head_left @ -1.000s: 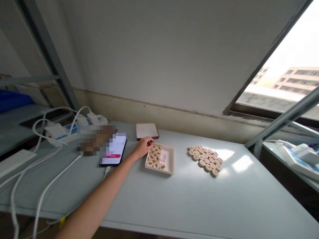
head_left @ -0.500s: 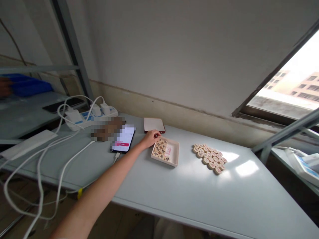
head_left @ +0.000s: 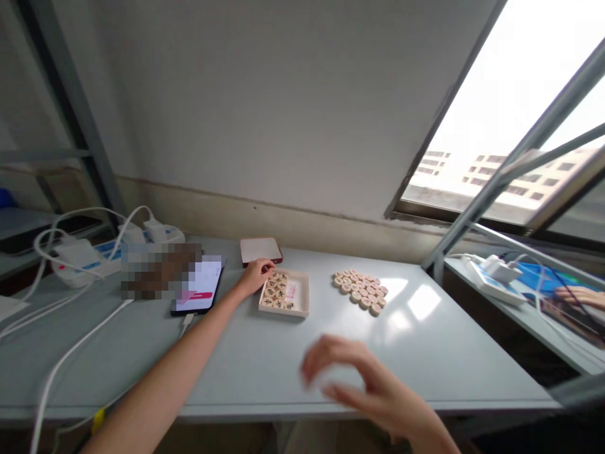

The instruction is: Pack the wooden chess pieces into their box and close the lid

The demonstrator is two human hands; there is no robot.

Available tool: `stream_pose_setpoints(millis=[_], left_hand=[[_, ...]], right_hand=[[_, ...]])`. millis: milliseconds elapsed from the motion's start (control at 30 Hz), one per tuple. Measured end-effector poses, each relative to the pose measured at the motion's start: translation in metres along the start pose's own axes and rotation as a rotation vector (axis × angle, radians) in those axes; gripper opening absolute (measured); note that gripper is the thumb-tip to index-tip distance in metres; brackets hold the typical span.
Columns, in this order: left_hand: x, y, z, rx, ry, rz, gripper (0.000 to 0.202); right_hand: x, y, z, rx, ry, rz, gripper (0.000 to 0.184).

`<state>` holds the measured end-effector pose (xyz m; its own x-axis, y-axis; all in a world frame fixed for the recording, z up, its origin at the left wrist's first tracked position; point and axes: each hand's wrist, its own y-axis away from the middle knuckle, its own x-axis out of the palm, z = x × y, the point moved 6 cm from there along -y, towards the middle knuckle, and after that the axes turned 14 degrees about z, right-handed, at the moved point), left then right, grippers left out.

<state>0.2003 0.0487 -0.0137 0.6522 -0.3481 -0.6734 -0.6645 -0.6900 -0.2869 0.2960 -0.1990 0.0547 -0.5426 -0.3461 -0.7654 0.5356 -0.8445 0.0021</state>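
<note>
My left hand (head_left: 258,277) grips the far left corner of a shallow white box (head_left: 283,311), its fingers curled at the rim. Inside the box, Chinese chess pieces (head_left: 271,292) with black characters lie in rows on the left side; a pinkish-red marking shows on the bare floor to their right. My right hand (head_left: 352,372) is blurred above the desk's front part, thumb and fingers apart in a curve with nothing between them. Farther right, a flat cluster of round chess pieces (head_left: 360,290) lies on the desk, with reddish marks on several. Behind the box sits its brown-edged lid (head_left: 261,250).
A lit phone (head_left: 205,280) with a cable lies at left, beside a blurred-out brown object. White cables run from a power strip (head_left: 177,235). Bed-frame posts and a window stand at right. Another person's hand (head_left: 581,295) rests on the neighbouring desk.
My right hand has come into view from below. The view has swung to the right, so the desk things appear farther left. My left hand stays at the box corner.
</note>
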Motion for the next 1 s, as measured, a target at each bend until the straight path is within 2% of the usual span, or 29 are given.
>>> stream_pose_setpoints(millis=[67,100,167,200,333,500,633,733,867,1000], left_hand=[[0.000,0.000,-0.003,-0.002,-0.020,0.001,0.015],[-0.001,0.000,-0.004,-0.006,-0.027,0.003,0.015],[-0.002,0.001,-0.006,-0.011,-0.042,0.001,0.016],[-0.003,0.001,-0.006,-0.014,-0.050,-0.002,0.016],[-0.004,0.002,-0.006,-0.029,-0.068,-0.012,0.016],[-0.004,0.003,-0.008,-0.002,-0.085,-0.024,0.014],[-0.004,0.004,-0.010,-0.014,-0.101,-0.014,0.013],[-0.006,0.005,-0.012,0.008,-0.109,-0.022,0.013],[-0.005,0.004,-0.013,0.050,-0.105,-0.031,0.013],[-0.004,0.003,-0.011,0.053,-0.112,-0.030,0.014]], right_hand=[[-0.022,-0.037,-0.012,0.160,0.240,-0.142,0.030],[-0.028,-0.053,-0.022,0.256,0.360,-0.166,0.028],[-0.028,-0.078,-0.044,0.376,0.496,-0.105,0.023],[-0.025,-0.086,-0.054,0.400,0.484,-0.069,0.021],[-0.016,-0.095,-0.077,0.390,0.317,-0.086,0.014],[-0.016,-0.098,-0.087,0.308,0.203,-0.039,0.010],[-0.031,-0.091,-0.091,0.267,0.163,-0.141,0.013],[-0.050,-0.069,-0.100,0.263,0.145,-0.280,0.016],[-0.071,-0.031,-0.127,0.352,0.139,-0.347,0.011],[-0.080,-0.006,-0.147,0.441,0.238,-0.396,0.004]])
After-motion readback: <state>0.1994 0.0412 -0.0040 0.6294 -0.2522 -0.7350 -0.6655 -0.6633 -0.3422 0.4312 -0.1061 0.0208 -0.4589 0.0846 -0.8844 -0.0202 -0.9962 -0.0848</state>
